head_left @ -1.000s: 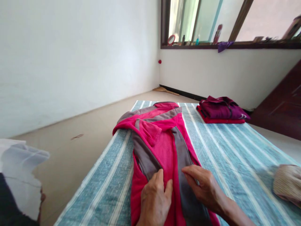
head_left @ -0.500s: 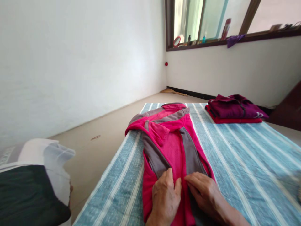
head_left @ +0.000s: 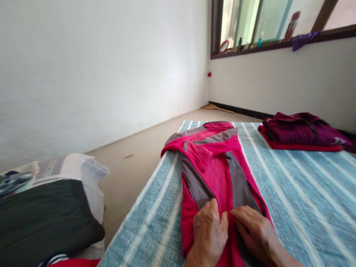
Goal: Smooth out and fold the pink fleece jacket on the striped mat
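Observation:
A pink-and-grey jacket [head_left: 218, 178] lies lengthwise on the striped cloth, with its sides turned inward and its collar at the far end. One sleeve is folded across the upper part. On the near left half, my left hand [head_left: 210, 231] is closed on the fabric, its fingers curled and the thumb alongside. My right hand [head_left: 254, 230] grips the near right half, fingers pressed together at the pink strip beside the grey panel. The two hands are close together but apart. The jacket's near end is partly hidden by my hands and cut off by the frame.
A blue-and-white striped cloth [head_left: 150, 211] covers the raised surface. Folded purple and red clothes [head_left: 303, 129] are stacked at the far right. Dark green and white items [head_left: 50, 215] lie at the lower left, beyond the edge. Small objects stand on the windowsill [head_left: 250, 50].
The view has swung left, so everything appears further right and more of the pile at lower left shows. Both hands stay at about the same spots on the jacket.

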Tool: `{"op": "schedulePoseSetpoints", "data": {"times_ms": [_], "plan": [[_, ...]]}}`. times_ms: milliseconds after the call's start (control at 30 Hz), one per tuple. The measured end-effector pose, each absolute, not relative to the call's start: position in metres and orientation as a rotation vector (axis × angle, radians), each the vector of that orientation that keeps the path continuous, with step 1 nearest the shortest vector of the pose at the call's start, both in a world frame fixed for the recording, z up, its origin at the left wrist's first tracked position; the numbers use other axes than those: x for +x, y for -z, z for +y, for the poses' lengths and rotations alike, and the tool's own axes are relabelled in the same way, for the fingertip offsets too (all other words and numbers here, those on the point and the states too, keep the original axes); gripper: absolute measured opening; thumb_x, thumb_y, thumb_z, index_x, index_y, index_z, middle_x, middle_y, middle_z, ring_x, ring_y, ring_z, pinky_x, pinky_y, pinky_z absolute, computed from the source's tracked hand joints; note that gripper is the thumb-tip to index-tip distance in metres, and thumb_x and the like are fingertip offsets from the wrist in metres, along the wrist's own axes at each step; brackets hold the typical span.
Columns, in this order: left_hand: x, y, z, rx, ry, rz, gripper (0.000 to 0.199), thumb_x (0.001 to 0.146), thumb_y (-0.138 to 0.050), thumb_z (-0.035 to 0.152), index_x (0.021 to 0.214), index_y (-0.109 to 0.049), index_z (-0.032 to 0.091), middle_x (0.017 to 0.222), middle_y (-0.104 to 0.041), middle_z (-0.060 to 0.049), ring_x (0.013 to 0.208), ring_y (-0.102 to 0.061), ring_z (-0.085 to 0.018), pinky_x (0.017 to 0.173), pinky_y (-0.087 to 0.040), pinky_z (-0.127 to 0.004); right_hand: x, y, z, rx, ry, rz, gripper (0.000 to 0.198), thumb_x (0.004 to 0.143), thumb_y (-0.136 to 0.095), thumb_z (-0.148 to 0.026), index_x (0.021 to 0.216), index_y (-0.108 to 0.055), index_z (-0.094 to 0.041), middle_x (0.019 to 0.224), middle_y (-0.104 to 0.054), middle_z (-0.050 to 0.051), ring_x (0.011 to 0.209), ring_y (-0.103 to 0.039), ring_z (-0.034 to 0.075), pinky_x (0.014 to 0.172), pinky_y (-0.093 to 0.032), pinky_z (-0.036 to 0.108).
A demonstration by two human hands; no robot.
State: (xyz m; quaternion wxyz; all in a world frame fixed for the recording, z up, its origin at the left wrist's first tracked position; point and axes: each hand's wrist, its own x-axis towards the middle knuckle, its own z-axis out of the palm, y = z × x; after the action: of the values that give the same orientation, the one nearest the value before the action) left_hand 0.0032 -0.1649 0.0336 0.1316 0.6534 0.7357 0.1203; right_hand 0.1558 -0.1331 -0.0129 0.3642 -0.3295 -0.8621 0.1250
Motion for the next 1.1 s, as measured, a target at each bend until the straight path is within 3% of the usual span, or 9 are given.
{"op": "schedulePoseSetpoints", "data": {"times_ms": [167, 367, 500, 633, 767, 1100], "plan": [[0.004, -0.033, -0.167, 1.871, -0.36, 2.125, 0.032, 0.089, -0.045, 0.022, 0.117, -0.057, 0.015, 0.1, -0.066, -0.01, 0.096, -0.063, -0.027, 0.084, -0.049, -0.04, 0.157, 0.017, -0.135, -0.87, -0.417, -2.182, 0.024, 0.094, -0.039, -0.016, 0.096, -0.063, -0.021, 0.086, -0.065, 0.005, 0.076, -0.062, 0.017, 0.072, -0.051, 0.029], [0.004, -0.054, -0.162, 1.776, -0.58, 2.048, 0.024, 0.086, -0.048, 0.025, 0.104, -0.062, 0.015, 0.095, -0.068, -0.01, 0.092, -0.064, -0.025, 0.082, -0.048, -0.036, 0.162, -0.009, -0.126, -1.082, -0.973, -1.968, 0.026, 0.09, -0.051, -0.037, 0.098, -0.069, -0.02, 0.09, -0.069, 0.006, 0.082, -0.066, 0.02, 0.072, -0.054, 0.027], [0.01, -0.078, -0.147, 1.679, -0.689, 2.005, 0.021, 0.084, -0.052, 0.032, 0.09, -0.063, 0.016, 0.088, -0.07, -0.009, 0.083, -0.065, -0.023, 0.074, -0.048, -0.031, 0.159, -0.047, -0.11, -1.183, -1.309, -1.632, 0.05, 0.079, -0.059, -0.058, 0.105, -0.068, -0.016, 0.084, -0.07, 0.009, 0.078, -0.068, 0.024, 0.07, -0.056, 0.031], [0.021, -0.086, -0.125, 1.611, -0.721, 1.93, 0.025, 0.081, -0.054, 0.033, 0.094, -0.065, 0.015, 0.09, -0.071, -0.012, 0.086, -0.066, -0.025, 0.075, -0.047, -0.031, 0.15, -0.071, -0.091, -1.236, -1.601, -1.447, 0.076, 0.07, -0.062, -0.07, 0.118, -0.062, -0.012, 0.08, -0.07, 0.01, 0.075, -0.068, 0.026, 0.068, -0.056, 0.036], [0.037, -0.081, -0.099, 1.492, -0.825, 1.834, 0.031, 0.082, -0.049, 0.033, 0.099, -0.066, 0.013, 0.095, -0.071, -0.016, 0.092, -0.066, -0.028, 0.077, -0.048, -0.034, 0.152, -0.074, -0.07, -1.302, -1.671, -1.334, 0.075, 0.061, -0.072, -0.065, 0.114, -0.065, -0.012, 0.081, -0.071, 0.01, 0.073, -0.067, 0.025, 0.062, -0.054, 0.033], [0.053, -0.059, -0.046, 1.43, -0.893, 1.647, 0.026, 0.074, -0.06, 0.026, 0.088, -0.072, 0.008, 0.087, -0.073, -0.017, 0.086, -0.068, -0.026, 0.077, -0.05, -0.029, 0.177, -0.034, -0.057, -1.287, -1.549, -1.071, 0.058, 0.071, -0.072, -0.053, 0.119, -0.062, -0.023, 0.094, -0.072, 0.007, 0.077, -0.069, 0.025, 0.053, -0.055, 0.029]]}}
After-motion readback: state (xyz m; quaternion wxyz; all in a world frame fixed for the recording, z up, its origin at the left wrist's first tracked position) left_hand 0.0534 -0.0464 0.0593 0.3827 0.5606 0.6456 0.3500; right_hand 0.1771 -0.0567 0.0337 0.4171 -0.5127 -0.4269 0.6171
